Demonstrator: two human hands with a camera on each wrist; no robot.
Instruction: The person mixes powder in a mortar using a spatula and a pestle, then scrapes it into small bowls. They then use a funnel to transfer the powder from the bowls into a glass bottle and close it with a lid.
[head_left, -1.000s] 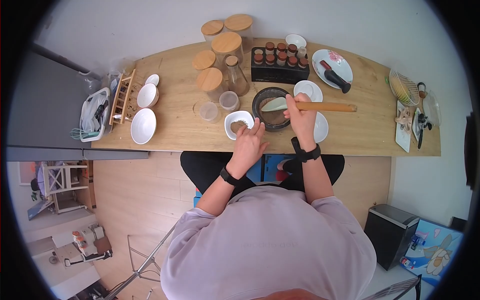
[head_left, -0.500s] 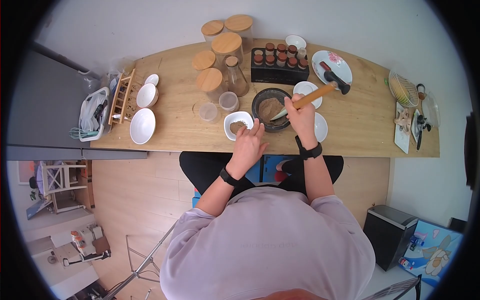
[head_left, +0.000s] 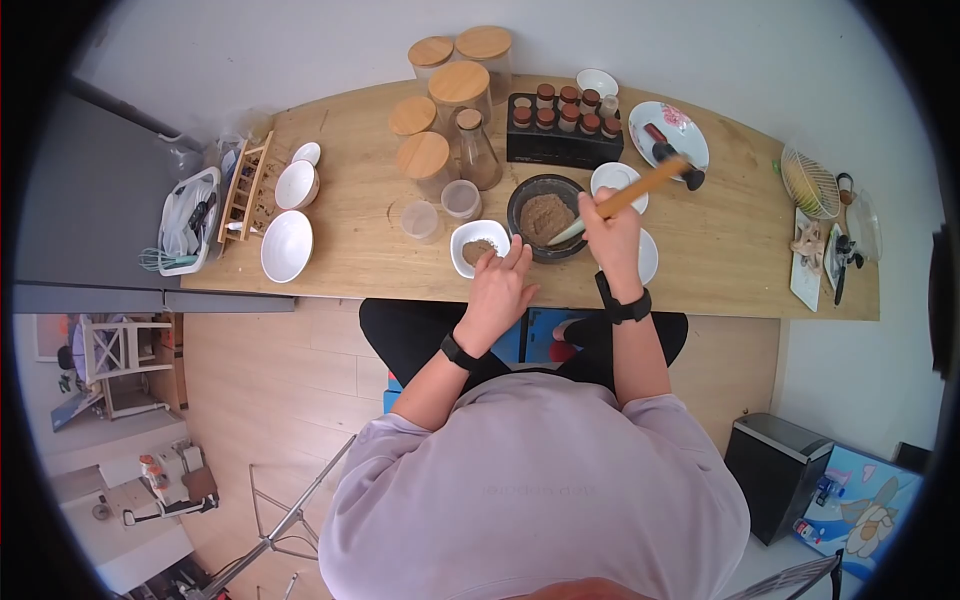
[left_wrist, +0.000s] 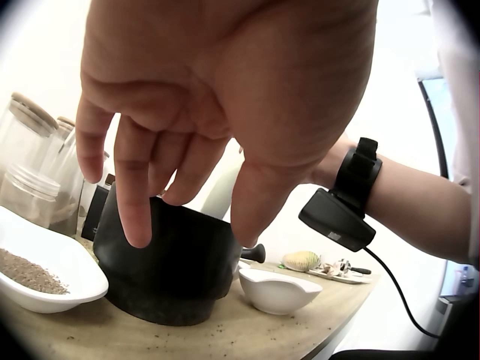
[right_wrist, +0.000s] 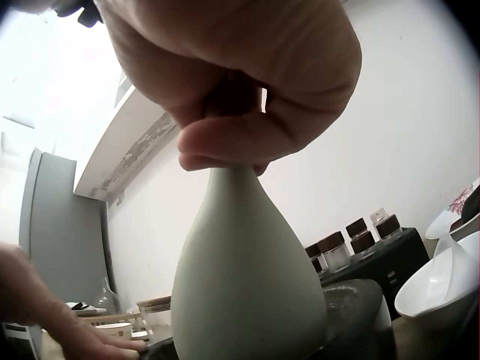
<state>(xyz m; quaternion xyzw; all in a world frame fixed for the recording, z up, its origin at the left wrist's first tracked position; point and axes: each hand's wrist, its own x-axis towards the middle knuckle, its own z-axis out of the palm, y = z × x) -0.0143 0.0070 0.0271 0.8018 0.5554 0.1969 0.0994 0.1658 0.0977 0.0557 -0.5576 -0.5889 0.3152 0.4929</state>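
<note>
The right hand [head_left: 612, 240] grips the wooden handle [head_left: 645, 185] of a spatula, whose pale green head [right_wrist: 247, 277] dips into the black mortar [head_left: 515, 222]. Brown powder [head_left: 546, 217] lies in the mortar. In the right wrist view the fingers curl round the spatula just above its head. The left hand [head_left: 498, 290] touches the mortar's near left rim with its fingers, which are loosely extended in the left wrist view. Beside that hand stands a white bowl [left_wrist: 82, 266] with brown powder [left_wrist: 30, 271] in it.
Wooden-lidded jars [head_left: 423, 157] and a rack [head_left: 565, 147] of small bottles stand behind the mortar. White dishes [head_left: 648, 257] are close on its right. White bowls [head_left: 287, 246] stand at left; a wire basket [head_left: 808, 180] is at far right.
The spatula has swung from lying nearly level across the mortar to a steeper tilt, its head moving toward the near right side. More powder shows. The left hand has stayed at the rim.
</note>
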